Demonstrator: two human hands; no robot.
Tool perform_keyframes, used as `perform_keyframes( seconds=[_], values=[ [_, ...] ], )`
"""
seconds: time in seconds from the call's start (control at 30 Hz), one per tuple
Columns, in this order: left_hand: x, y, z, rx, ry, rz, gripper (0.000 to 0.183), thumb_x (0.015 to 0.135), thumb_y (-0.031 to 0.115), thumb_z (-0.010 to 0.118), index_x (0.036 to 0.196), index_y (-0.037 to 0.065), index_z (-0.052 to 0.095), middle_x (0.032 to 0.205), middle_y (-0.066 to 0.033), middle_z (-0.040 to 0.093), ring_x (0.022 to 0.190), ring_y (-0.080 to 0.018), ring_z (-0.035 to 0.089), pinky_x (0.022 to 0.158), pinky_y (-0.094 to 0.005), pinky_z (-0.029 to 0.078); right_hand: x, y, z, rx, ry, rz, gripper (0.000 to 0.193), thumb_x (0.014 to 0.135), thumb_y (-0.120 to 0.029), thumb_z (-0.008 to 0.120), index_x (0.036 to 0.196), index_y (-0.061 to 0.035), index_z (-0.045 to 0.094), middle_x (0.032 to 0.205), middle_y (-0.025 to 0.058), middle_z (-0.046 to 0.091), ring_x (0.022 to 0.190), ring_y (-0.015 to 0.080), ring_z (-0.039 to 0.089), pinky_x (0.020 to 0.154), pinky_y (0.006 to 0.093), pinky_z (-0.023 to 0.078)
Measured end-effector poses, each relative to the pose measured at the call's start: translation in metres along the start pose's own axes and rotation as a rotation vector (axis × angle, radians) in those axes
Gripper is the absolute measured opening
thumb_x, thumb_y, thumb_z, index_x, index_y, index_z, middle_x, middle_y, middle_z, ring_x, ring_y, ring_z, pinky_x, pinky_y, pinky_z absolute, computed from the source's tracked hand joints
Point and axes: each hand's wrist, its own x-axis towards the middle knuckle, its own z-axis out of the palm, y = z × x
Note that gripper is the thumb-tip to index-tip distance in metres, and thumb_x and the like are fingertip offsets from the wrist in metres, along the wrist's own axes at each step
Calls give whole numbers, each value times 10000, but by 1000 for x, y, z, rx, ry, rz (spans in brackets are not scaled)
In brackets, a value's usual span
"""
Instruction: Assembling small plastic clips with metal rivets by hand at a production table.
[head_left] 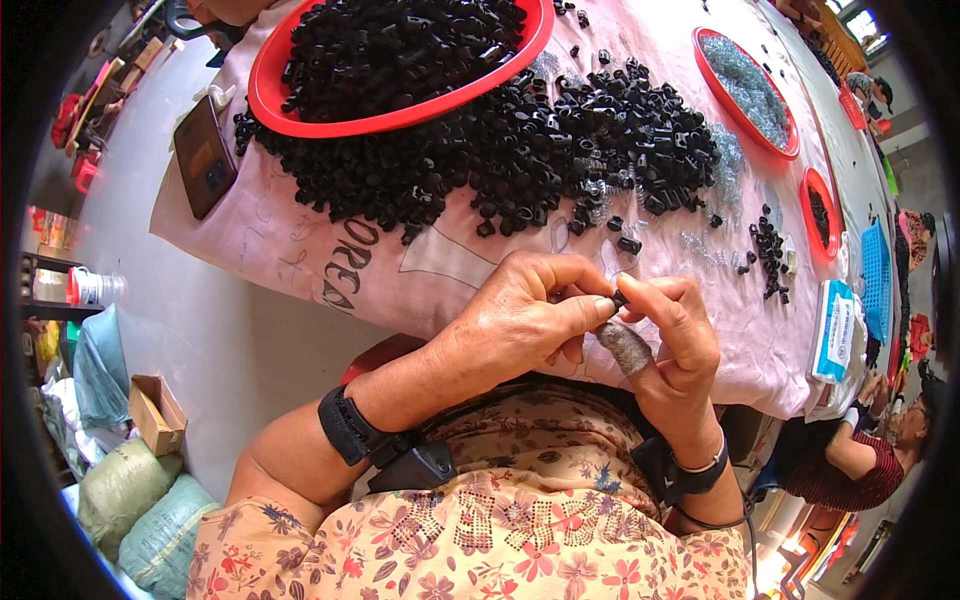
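A long table point(300, 250) under a pale pink cloth point(470, 270) fills the upper half of the view, running away to the right. At its near end a big red basin point(262, 85) stands heaped with small black parts. A wide black pile point(520, 140) of the same parts spreads over the cloth just below and to the right of the basin, touching its rim. Farther right a red tray point(700, 45) holds clear bits, and a smaller red dish point(805, 195) beyond it holds a few black parts. A blue basket point(876, 275) lies at the table's right edge, with a blue-and-white box point(835, 330) near it. A phone point(204, 155) rests on the left corner of the cloth. A little heap point(768, 255) of black parts sits apart from the main pile, toward the right.

Below the table edge, over a flowered blouse point(480, 530), the two hands meet. The left hand point(520, 320) and right hand point(675, 330) are together, fingertips touching, pinching one small black part point(620, 298) between them just above the cloth's near edge. A grey cot point(625, 347) covers one digit of the right hand. Both wrists wear black bands.

Another person in a striped red top point(845, 475) sits at lower right. Sacks point(125, 500) and a cardboard box point(155, 412) lie on the floor at left.
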Motion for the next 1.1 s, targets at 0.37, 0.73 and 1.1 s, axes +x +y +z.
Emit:
perform_keyframes(
  seconds=[0.37,0.73,1.1],
  values=[
    [0,0,8,22,45,40,166,927,201,653,1017,65,682,851,77,610,681,21,488,550,-154,391,-3,2,2,-209,64,-89,594,597,85,711,1174,-34,636,921,89,588,847,249,581,737,334,499],
    [2,-2,10,-27,8,63,177,945,165,623,1057,31,651,906,45,635,790,-8,566,668,-186,489,-1,1,2,-247,75,-147,567,580,38,760,1131,-25,642,924,94,600,826,251,587,712,332,502],
    [1,-2,4,118,-5,50,178,935,151,637,1053,18,646,941,33,626,868,-31,567,737,-193,482,0,1,5,-257,65,-189,551,597,0,785,1130,-25,646,921,93,609,828,253,588,707,337,501]
  ],
)
